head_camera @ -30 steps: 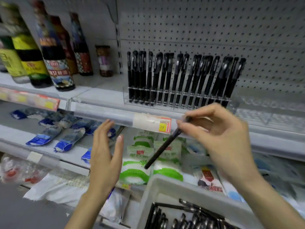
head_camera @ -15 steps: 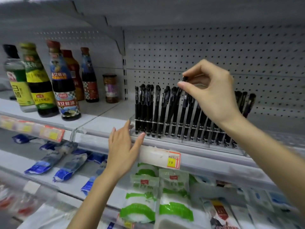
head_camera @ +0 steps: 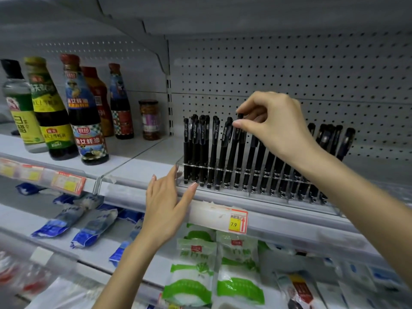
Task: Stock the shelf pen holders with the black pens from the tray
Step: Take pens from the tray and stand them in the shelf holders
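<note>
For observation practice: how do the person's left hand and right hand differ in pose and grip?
The right hand is raised and pinches a black pen by its top; the left hand sits lower, holding nothing. The right hand's fingers curl; the left hand's fingers are straight, touching the pen holder. Both reach toward it.

Top access: open air betw. pens (head_camera: 214,150) and upper shelf (head_camera: 245,16). Back closed by pegboard (head_camera: 323,70). Row in pen holder (head_camera: 252,196) packed close. Over mid/right of row: right hand (head_camera: 276,123) + forearm, pinching black pen (head_camera: 239,152). Front-left corner: left hand (head_camera: 165,204). Bare shelf (head_camera: 156,152) betw. jar (head_camera: 151,119) and holder; bottles (head_camera: 87,121) further left.
</note>
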Tool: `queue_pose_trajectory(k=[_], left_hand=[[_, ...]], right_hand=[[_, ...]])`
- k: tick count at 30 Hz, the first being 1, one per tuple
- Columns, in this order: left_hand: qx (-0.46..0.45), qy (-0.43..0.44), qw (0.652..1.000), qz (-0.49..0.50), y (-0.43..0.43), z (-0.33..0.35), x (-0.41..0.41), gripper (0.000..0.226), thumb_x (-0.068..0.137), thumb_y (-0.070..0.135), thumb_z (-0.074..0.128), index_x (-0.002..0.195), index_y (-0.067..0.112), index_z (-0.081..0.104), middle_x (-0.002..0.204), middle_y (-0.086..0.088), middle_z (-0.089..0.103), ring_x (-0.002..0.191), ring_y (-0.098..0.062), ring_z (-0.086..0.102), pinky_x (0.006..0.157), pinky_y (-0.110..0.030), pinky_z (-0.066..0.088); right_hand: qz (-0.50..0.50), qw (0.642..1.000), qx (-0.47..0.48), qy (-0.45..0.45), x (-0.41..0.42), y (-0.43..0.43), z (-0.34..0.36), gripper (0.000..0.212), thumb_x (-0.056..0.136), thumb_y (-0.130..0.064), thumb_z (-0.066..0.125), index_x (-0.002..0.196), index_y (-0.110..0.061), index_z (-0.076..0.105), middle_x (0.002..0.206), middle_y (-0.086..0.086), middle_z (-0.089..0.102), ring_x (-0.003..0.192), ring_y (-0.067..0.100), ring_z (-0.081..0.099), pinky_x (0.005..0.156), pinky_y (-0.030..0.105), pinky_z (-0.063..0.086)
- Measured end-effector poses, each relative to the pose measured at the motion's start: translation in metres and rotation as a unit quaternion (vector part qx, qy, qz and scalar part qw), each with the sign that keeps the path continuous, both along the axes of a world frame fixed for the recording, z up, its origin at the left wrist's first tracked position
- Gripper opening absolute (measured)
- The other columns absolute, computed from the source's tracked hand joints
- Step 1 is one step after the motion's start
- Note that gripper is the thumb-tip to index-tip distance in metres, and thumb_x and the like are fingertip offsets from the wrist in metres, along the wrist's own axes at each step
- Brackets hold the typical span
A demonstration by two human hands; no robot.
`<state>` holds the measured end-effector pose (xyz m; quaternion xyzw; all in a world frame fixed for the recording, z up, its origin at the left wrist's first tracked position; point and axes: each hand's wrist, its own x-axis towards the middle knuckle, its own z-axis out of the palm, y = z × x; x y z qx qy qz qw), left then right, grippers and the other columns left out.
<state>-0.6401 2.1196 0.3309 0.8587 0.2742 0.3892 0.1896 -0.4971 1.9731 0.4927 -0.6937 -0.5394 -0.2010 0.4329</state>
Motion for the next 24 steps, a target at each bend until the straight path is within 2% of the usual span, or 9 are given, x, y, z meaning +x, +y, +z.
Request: queue_pose_trajectory(k=[3, 6, 9, 11, 14, 17, 19, 21, 24], left_hand=[[-0.007, 0.008, 1.0, -0.003, 0.001, 0.0, -0.001, 0.1, 0.075, 0.085, 0.01, 0.15, 0.021, 0.021, 0.145, 0.004, 0.042, 0.14, -0.011, 0.022, 0.11, -0.014, -0.01], [-0.01, 0.011, 1.0, -0.003, 0.001, 0.0, 0.0, 0.094, 0.077, 0.08, 0.012, 0.151, 0.022, 0.02, 0.145, 0.006, 0.042, 0.138, -0.009, 0.022, 0.112, -0.017, -0.008], [-0.009, 0.014, 1.0, -0.003, 0.002, 0.0, -0.001, 0.094, 0.077, 0.08, 0.012, 0.151, 0.022, 0.018, 0.145, 0.005, 0.042, 0.137, -0.007, 0.021, 0.11, -0.014, -0.01], [-0.012, 0.014, 1.0, -0.003, 0.001, 0.0, -0.002, 0.093, 0.077, 0.08, 0.012, 0.151, 0.023, 0.018, 0.145, 0.006, 0.042, 0.137, -0.006, 0.021, 0.108, -0.011, -0.012], [-0.013, 0.015, 1.0, -0.007, 0.001, 0.002, -0.001, 0.093, 0.077, 0.079, 0.012, 0.151, 0.022, 0.019, 0.145, 0.005, 0.042, 0.137, -0.007, 0.022, 0.11, -0.014, -0.011], [-0.014, 0.016, 1.0, -0.011, 0.001, 0.003, -0.001, 0.095, 0.076, 0.079, 0.013, 0.151, 0.021, 0.017, 0.146, 0.005, 0.041, 0.135, -0.004, 0.021, 0.111, -0.017, -0.009], [-0.024, 0.004, 0.999, -0.02, 0.0, 0.003, -0.003, 0.094, 0.077, 0.079, 0.018, 0.152, 0.022, 0.011, 0.15, 0.007, 0.035, 0.134, 0.003, 0.015, 0.111, -0.016, -0.009], [-0.034, -0.018, 0.999, -0.035, -0.004, 0.002, -0.008, 0.091, 0.078, 0.077, 0.026, 0.151, 0.03, 0.001, 0.156, 0.01, 0.024, 0.139, 0.001, 0.008, 0.115, -0.021, -0.006], [0.005, -0.063, 0.997, -0.048, -0.021, 0.007, -0.017, 0.081, 0.085, 0.067, 0.036, 0.147, 0.04, -0.009, 0.157, 0.012, 0.018, 0.145, -0.006, 0.011, 0.12, -0.039, 0.009]], right_hand=[[-0.004, 0.999, -0.035, -0.008, 0.002, 0.002, 0.008, 0.015, 0.077, -0.024, 0.078, 0.087, -0.018, 0.068, 0.076, -0.014, 0.061, 0.069, -0.003, 0.056, 0.061, 0.001, 0.039], [-0.013, 0.997, -0.074, -0.035, 0.003, 0.003, 0.017, 0.016, 0.076, -0.029, 0.078, 0.086, -0.021, 0.069, 0.076, -0.016, 0.061, 0.064, -0.007, 0.048, 0.06, 0.001, 0.031], [-0.002, 0.993, -0.114, -0.033, 0.007, 0.005, 0.027, 0.016, 0.073, -0.03, 0.08, 0.08, -0.019, 0.07, 0.074, -0.013, 0.064, 0.056, -0.017, 0.049, 0.053, -0.003, 0.031], [0.009, 0.99, -0.137, -0.018, 0.01, 0.006, 0.032, 0.018, 0.071, -0.03, 0.082, 0.08, -0.017, 0.073, 0.074, -0.011, 0.066, 0.054, -0.017, 0.05, 0.05, -0.002, 0.032], [0.002, 0.986, -0.163, -0.027, 0.013, 0.006, 0.033, 0.017, 0.069, -0.032, 0.082, 0.079, -0.021, 0.075, 0.075, -0.01, 0.068, 0.065, -0.008, 0.057, 0.052, -0.001, 0.035], [-0.009, 0.985, -0.167, -0.046, 0.012, 0.003, 0.028, 0.025, 0.068, -0.037, 0.082, 0.088, -0.023, 0.075, 0.081, -0.007, 0.068, 0.081, 0.001, 0.06, 0.062, 0.0, 0.037], [-0.019, 0.986, -0.155, -0.053, 0.009, -0.003, 0.027, 0.033, 0.068, -0.04, 0.08, 0.097, -0.025, 0.073, 0.084, -0.008, 0.066, 0.076, -0.003, 0.056, 0.062, -0.002, 0.032], [-0.023, 0.988, -0.139, -0.069, 0.004, -0.012, 0.028, 0.036, 0.069, -0.042, 0.079, 0.101, -0.027, 0.072, 0.083, -0.01, 0.064, 0.064, -0.006, 0.047, 0.057, -0.003, 0.029], [0.0, 0.988, -0.126, -0.083, -0.01, -0.03, 0.018, 0.03, 0.071, -0.041, 0.078, 0.097, -0.028, 0.073, 0.078, -0.013, 0.06, 0.061, -0.006, 0.046, 0.058, 0.0, 0.029]])
